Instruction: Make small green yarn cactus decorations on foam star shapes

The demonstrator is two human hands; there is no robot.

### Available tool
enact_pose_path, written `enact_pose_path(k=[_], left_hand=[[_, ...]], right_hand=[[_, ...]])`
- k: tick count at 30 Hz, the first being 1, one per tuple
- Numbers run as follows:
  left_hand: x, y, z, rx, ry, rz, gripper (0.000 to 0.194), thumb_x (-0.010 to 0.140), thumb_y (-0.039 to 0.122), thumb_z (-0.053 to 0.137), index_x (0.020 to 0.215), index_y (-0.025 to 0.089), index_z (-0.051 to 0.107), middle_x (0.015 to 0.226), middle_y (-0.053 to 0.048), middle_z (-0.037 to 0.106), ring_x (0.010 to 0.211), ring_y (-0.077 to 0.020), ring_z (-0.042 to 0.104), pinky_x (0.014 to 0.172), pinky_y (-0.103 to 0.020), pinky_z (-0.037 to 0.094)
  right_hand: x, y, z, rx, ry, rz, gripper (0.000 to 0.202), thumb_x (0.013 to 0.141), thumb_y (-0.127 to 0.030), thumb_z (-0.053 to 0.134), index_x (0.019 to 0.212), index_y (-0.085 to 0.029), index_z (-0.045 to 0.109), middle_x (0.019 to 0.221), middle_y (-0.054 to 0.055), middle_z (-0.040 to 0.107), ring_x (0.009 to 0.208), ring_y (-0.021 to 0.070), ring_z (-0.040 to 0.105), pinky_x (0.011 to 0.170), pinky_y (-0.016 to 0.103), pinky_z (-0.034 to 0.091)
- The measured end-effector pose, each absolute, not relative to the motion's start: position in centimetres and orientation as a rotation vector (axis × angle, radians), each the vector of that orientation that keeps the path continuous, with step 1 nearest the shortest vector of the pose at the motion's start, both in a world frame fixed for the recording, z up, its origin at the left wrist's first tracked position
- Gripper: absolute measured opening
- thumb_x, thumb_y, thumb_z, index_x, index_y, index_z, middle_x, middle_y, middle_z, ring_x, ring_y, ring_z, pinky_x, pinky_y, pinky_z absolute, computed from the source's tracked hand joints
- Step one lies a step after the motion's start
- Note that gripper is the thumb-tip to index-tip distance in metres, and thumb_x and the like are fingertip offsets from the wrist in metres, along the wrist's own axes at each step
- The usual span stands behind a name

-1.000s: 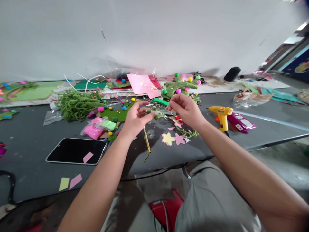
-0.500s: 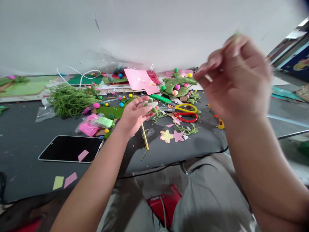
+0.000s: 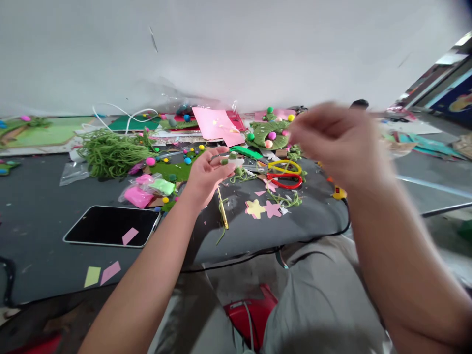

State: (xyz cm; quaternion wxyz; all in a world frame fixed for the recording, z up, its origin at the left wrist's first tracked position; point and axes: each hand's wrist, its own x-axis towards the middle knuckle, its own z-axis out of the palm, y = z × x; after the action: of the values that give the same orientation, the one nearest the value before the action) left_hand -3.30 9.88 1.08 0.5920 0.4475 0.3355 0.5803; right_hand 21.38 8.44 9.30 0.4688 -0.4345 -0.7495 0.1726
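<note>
My left hand point(image 3: 206, 177) is closed around a small white piece wrapped with green yarn point(image 3: 233, 158), held just above the table. Raised to the right, my right hand point(image 3: 335, 142) is smeared by motion. Its fingers look drawn together in a pinch, and whatever is between them cannot be made out. Below my left hand lies a gold crochet hook point(image 3: 223, 211) with a strand of green yarn beside it. Scissors with yellow and red handles point(image 3: 285, 172) rest between the hands, near a green cutter point(image 3: 246, 151). Paper stars point(image 3: 255, 208) and yarn scraps point(image 3: 291, 199) are in front of them.
A bundle of green yarn point(image 3: 114, 153), bagged pink clay point(image 3: 138, 195) and a phone point(image 3: 110, 226) are on the left. Pink paper point(image 3: 216, 125) and a green leaf shape with pompoms point(image 3: 263, 132) stand at the back. A yellow-and-orange tool point(image 3: 338, 192) lies right.
My right hand has come down and slightly left from its higher position. My left hand stays nearly in place, still holding the yarn-wrapped piece. The view has shifted slightly.
</note>
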Motion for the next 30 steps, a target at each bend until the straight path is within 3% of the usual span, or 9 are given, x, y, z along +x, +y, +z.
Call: enact_pose_path(k=[3,6,10,17,22,30], left_hand=[[-3.2,9.7,1.0,1.127,0.814,1.352,0.049,0.067,0.021,0.094,0.111,0.024,0.072,0.086,0.001,0.071,0.086,-0.0176,0.071,0.082,-0.03,0.053],[-3.0,9.5,0.9,1.273,0.893,1.327,0.053,0.067,0.022,0.095,0.114,0.024,0.071,0.091,-0.002,0.074,0.088,-0.0184,0.07,0.08,-0.028,0.053],[-2.7,9.4,0.4,1.425,0.952,1.296,0.054,0.069,0.025,0.095,0.117,0.023,0.07,0.096,-0.004,0.076,0.089,-0.0195,0.07,0.083,-0.029,0.054],[-2.1,9.5,0.1,1.378,0.979,1.293,0.054,0.063,0.014,0.096,0.111,0.021,0.072,0.083,-0.001,0.075,0.077,-0.0182,0.069,0.074,-0.029,0.054],[-1.9,9.6,0.0,1.312,1.017,1.304,0.056,0.06,0.003,0.094,0.11,0.018,0.074,0.09,-0.003,0.075,0.088,-0.0194,0.071,0.074,-0.026,0.052],[-2.1,9.7,-0.5,1.396,1.021,1.243,0.045,0.069,0.016,0.092,0.111,0.018,0.075,0.083,-0.003,0.074,0.083,-0.0228,0.071,0.073,-0.032,0.055]], right_hand=[[20.0,10.3,7.1,-1.082,-2.004,0.577,0.01,0.087,-0.024,0.072,0.089,-0.019,0.08,0.077,0.002,0.075,0.065,0.0145,0.062,0.059,0.031,0.048],[19.0,11.3,5.3,-1.128,-2.021,0.655,0.017,0.088,-0.016,0.063,0.094,-0.017,0.079,0.083,0.003,0.078,0.069,0.0156,0.065,0.065,0.032,0.05],[18.9,11.0,4.5,-1.122,-2.084,0.725,0.017,0.089,-0.013,0.063,0.104,-0.018,0.068,0.085,0.002,0.078,0.073,0.0169,0.068,0.068,0.032,0.05],[18.9,10.4,4.1,-1.024,-2.221,0.552,0.022,0.089,-0.008,0.063,0.106,-0.022,0.058,0.089,0.001,0.078,0.084,0.0203,0.072,0.077,0.034,0.05],[18.7,10.4,3.8,-1.022,-2.265,0.504,0.029,0.086,-0.007,0.067,0.109,-0.024,0.06,0.092,0.001,0.079,0.09,0.0246,0.072,0.081,0.037,0.049],[18.7,10.5,3.6,-1.013,-2.359,0.349,0.021,0.089,-0.012,0.064,0.107,-0.024,0.06,0.095,0.002,0.079,0.089,0.0246,0.072,0.075,0.036,0.047]])
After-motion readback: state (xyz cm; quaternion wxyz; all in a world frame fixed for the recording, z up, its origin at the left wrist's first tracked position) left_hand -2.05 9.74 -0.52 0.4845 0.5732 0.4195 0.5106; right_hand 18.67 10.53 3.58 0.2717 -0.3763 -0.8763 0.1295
